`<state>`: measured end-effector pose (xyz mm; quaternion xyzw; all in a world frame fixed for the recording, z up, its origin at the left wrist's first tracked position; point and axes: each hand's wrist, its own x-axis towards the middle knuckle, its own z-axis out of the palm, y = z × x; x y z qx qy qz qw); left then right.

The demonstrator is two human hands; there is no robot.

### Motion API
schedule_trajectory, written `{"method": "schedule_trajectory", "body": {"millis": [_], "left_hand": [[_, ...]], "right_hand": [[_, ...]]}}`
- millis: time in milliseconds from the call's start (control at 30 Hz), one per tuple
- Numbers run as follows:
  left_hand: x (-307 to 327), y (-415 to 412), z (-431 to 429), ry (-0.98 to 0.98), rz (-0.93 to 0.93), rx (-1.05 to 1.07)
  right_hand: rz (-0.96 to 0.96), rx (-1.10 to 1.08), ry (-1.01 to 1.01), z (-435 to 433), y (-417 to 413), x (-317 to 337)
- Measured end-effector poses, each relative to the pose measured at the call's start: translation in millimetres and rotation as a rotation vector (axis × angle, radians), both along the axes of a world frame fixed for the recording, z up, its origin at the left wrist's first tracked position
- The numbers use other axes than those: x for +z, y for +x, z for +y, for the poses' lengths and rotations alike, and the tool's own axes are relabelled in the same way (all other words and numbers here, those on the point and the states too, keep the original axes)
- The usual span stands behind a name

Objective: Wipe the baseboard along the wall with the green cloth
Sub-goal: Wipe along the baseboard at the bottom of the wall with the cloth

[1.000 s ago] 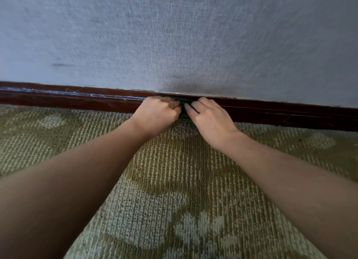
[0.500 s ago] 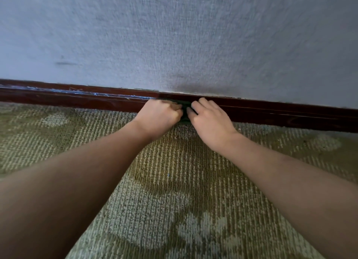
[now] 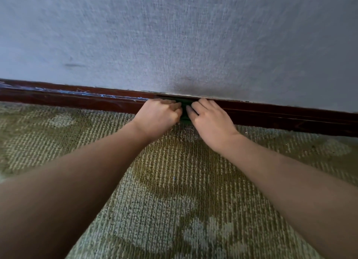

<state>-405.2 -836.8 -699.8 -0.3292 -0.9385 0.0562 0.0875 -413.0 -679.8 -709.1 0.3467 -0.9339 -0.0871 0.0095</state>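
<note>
We see both of our hands meeting at the dark red-brown baseboard (image 3: pixel 280 116) where the grey textured wall (image 3: pixel 193 36) meets the patterned green carpet (image 3: pixel 174 181). Our left hand (image 3: pixel 157 116) curls its fingers onto the green cloth (image 3: pixel 185 108), and our right hand (image 3: pixel 211 121) lays straighter fingers on it. The cloth shows only between them, against the board. Pale bluish scuffs (image 3: pixel 87 94) streak the board's top edge further left.

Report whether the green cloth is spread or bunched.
Cannot tell: left hand and right hand hide most of the green cloth against the baseboard.
</note>
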Motion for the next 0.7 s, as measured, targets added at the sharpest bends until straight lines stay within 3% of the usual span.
{"method": "schedule_trajectory", "body": {"millis": [133,300,500,700], "left_hand": [[0,-1,-5,0.019,-0.077,0.067],[2,-8,1,-0.111,-0.101,0.191],[-5,10,7,-0.188,-0.147,0.109],[4,2,11,-0.108,-0.090,0.098]], "right_hand": [[-0.013,-0.018,-0.027,-2,-6,-1],[-0.015,-0.052,-0.068,-8,-3,0],[-0.051,0.039,-0.026,1,18,-4],[0.170,-0.005,0.089,12,9,8]]}}
